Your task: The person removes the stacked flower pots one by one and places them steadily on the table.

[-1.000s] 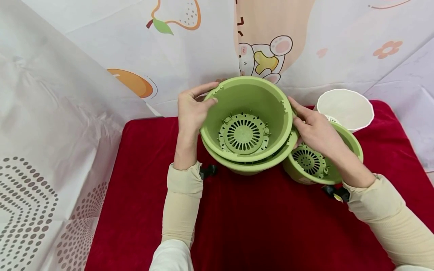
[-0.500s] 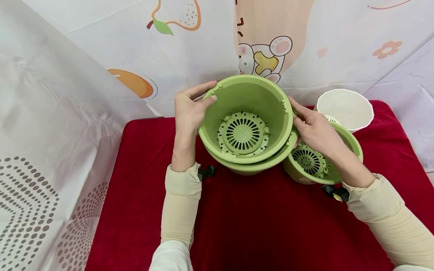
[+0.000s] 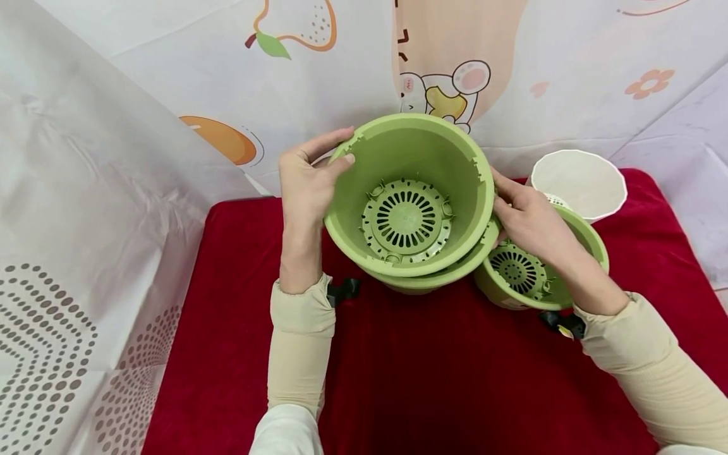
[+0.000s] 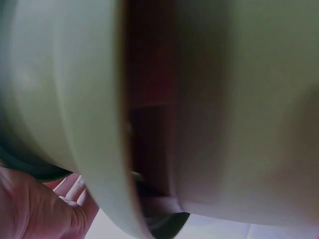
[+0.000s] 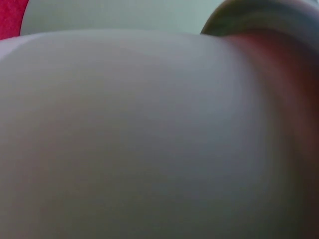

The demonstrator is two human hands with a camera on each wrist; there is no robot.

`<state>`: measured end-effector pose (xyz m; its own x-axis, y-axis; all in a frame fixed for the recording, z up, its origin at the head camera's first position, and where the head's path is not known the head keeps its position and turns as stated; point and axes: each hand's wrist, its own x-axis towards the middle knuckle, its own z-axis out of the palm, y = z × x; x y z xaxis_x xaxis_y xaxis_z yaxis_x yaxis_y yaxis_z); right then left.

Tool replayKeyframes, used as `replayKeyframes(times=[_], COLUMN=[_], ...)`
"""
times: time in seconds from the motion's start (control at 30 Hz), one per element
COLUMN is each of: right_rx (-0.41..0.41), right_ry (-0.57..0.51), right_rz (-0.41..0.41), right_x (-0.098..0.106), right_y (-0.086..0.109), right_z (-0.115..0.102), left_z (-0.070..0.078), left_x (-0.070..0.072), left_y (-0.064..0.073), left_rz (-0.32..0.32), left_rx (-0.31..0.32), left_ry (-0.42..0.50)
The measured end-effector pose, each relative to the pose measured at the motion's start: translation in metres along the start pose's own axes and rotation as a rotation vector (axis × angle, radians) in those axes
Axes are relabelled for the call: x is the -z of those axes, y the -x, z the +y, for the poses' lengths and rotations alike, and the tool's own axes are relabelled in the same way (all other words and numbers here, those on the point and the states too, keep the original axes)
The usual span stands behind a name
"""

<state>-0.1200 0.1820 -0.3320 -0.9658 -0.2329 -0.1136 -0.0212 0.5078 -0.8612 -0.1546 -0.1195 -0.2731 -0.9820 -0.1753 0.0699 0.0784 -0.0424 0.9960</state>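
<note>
Two green plastic pots with slotted bottoms sit one inside the other in the middle of the head view. My left hand [image 3: 307, 186] pinches the rim of the upper pot [image 3: 409, 145], thumb inside and fingers outside. That pot is tilted, its left side raised. The rim of the lower pot [image 3: 443, 278] shows beneath it at the front and right. My right hand [image 3: 531, 218] grips the right side of the lower pot's rim; some of its fingertips are hidden. In the left wrist view, the left hand [image 4: 47, 206] shows beside the blurred pot walls.
A third green pot [image 3: 594, 253] stands under my right forearm, partly covered by it. Behind it at the back right is a white container [image 3: 580, 183]. Everything rests on a red cloth-covered table [image 3: 443, 379], with a printed curtain [image 3: 341, 82] close behind.
My left hand has moved left and slightly up, lifting the upper pot's left side so it tilts more out of the lower one. The right hand stays in place.
</note>
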Motion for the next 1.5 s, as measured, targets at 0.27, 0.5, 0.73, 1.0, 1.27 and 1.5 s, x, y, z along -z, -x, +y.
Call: replayKeyframes(times=[0.27, 0.5, 0.73, 1.0, 1.27, 1.5], right_rx=[0.012, 0.013, 0.016, 0.018, 0.024, 0.023], right_ry=[0.015, 0.017, 0.022, 0.028, 0.017, 0.024], right_rz=[0.011, 0.015, 0.024, 0.027, 0.030, 0.030], right_x=[0.002, 0.003, 0.002, 0.001, -0.001, 0.000], right_y=[0.000, 0.000, 0.000, 0.000, 0.000, -0.001], right_z=[-0.001, 0.001, 0.007, 0.006, 0.007, 0.008], left_z=[0.016, 0.029, 0.031, 0.046, 0.062, 0.078], left_x=[0.006, 0.011, 0.012, 0.012, 0.009, 0.009], left_y=[-0.001, -0.003, -0.005, -0.013, -0.018, -0.022], left_rz=[0.001, 0.008, 0.007, -0.023, -0.075, -0.092], left_rx=[-0.018, -0.116, -0.134, -0.081, -0.030, -0.023], left_ry=[0.041, 0.012, -0.020, -0.143, -0.222, -0.225])
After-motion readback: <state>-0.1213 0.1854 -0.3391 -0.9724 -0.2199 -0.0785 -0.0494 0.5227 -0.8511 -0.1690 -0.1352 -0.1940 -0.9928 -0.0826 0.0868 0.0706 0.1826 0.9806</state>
